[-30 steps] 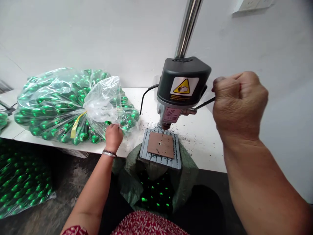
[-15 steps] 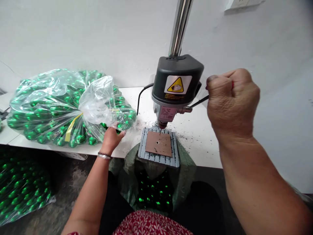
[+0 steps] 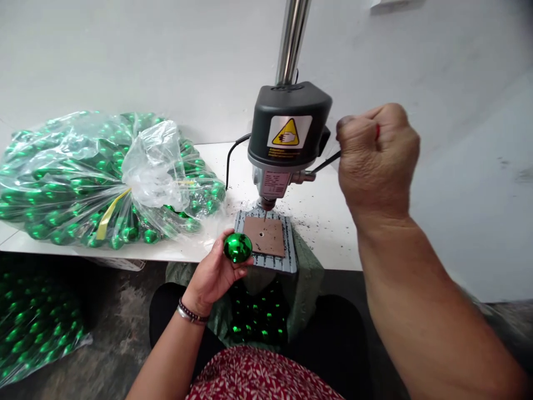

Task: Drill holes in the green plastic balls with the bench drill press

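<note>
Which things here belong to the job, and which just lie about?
In use: green ball in left hand; drill press, its lever in right hand; brown board; likely the tabletop bag of green balls.
Lying about, apparently: lower-left bag; dark shavings.

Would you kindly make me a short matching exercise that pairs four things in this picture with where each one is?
Things:
1. single green ball
2. brown square board
3. warning label
4. right hand

Places:
A. on the front of the dark drill housing
B. closed around the end of the black lever
C. held in the left hand
D. flat on the grey ribbed base

Right pairs: 1-C, 2-D, 3-A, 4-B.
</note>
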Tool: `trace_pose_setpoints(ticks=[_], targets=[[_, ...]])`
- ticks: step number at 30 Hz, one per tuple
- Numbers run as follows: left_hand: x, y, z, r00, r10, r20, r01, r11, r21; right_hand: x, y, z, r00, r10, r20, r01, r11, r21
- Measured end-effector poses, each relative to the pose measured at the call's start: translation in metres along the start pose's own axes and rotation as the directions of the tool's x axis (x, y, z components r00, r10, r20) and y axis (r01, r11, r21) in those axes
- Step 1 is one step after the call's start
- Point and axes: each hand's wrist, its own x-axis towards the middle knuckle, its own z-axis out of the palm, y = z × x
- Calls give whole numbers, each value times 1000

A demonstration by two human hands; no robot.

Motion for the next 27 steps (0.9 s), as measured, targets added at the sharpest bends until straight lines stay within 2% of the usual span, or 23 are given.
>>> trace_pose_setpoints(ticks=[5,8,10,12,14,18,27], targets=[[23,2,5,999,17,-52,-11,994,107,-1,4,0,997,-81,-4,81,996,38],[42,3,6,987,109,-118,-69,951,301,0,5,-1,996,-84,-1,84,996,40],[55,3,5,971,204,-125,-118,863,491,0,3,-2,999,-50,14,49,998,33],[68,2,3,949,300,-100,-160,729,665,1,0,-3,999,-17,33,16,1000,26],[78,0,3,931,359,-67,-180,613,770,2,-2,-3,999,1,47,-2,1000,22],[91,-7,3,921,390,-21,-190,494,848,2,-5,-5,998,0,61,-3,999,34],[101,-11,0,913,401,77,-228,345,911,1,-7,-5,997,33,68,-36,999,38]])
